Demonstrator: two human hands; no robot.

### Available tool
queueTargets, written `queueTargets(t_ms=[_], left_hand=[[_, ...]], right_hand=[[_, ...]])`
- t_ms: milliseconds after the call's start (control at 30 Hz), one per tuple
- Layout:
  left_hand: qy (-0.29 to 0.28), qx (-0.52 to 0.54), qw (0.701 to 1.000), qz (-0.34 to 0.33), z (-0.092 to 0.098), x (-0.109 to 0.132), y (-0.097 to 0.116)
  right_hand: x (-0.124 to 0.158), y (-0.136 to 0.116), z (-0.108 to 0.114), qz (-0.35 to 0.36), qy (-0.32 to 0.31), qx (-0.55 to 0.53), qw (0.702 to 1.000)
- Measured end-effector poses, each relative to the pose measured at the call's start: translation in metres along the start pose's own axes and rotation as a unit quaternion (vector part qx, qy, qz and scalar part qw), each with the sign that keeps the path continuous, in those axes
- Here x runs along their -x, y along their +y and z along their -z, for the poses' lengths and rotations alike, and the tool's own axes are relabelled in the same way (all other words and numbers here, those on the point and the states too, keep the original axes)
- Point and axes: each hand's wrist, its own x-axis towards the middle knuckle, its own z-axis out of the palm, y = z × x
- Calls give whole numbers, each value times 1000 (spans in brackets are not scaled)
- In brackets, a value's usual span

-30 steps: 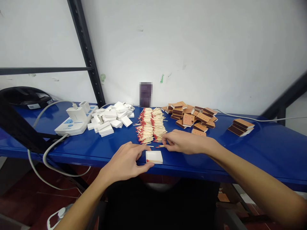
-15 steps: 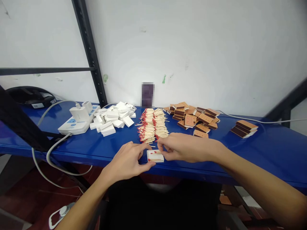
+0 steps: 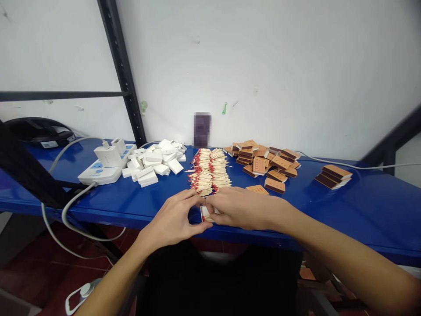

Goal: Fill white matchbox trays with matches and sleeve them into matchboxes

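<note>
Left grip (image 3: 179, 215) is holding the white tray (image 3: 204, 210). Right grip (image 3: 235, 208) is now covering more of it, seemingly adding matches (image 3: 204, 218); I can't tell its hold.

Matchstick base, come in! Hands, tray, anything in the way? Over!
Left hand bracketing white matchbox tray. Right hand over tray, hiding part of it. Red-headed matches inside. Matchstick pile just beyond.

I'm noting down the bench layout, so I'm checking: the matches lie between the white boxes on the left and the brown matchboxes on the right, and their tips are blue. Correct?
Not quite: the tips of the matches are red, not blue, as the head camera view shows. They do lie between the white boxes and the brown matchboxes, as you say.
</note>
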Motion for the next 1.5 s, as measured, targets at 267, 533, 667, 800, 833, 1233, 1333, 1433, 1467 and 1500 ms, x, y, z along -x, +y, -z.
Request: queueTargets(t_ms=[267,533,667,800,833,1233,1333,1433,1467,1500], left_hand=[[11,-5,1000,-3,-1,0,0],[9,-3,1000,-3,-1,0,0],[3,1,1000,-2,-2,0,0],[0,2,1000,-4,-1,0,0],[0,4,1000,-4,-1,0,0],[-20,-6,1000,-19,-2,2,0],[-17,0,1000,-19,-2,2,-1],[-21,8,999,-25,-2,2,-1],[-22,8,999,-27,-2,2,-1],[-23,8,999,-29,-2,2,-1]], right_hand=[[7,5,-6,-41,1,-23,999],[9,8,-10,-28,2,-21,999],[10,9,-14,-14,17,-14,1000],[9,9,-17,-17,39,-18,999],[9,9,-18,-17,46,-22,999],[27,42,-20,-79,143,-21,986],[27,54,-26,-97,136,-17,986],[23,59,-35,-112,129,-26,985],[21,59,-37,-118,128,-30,984],[20,59,-38,-122,130,-34,983]])
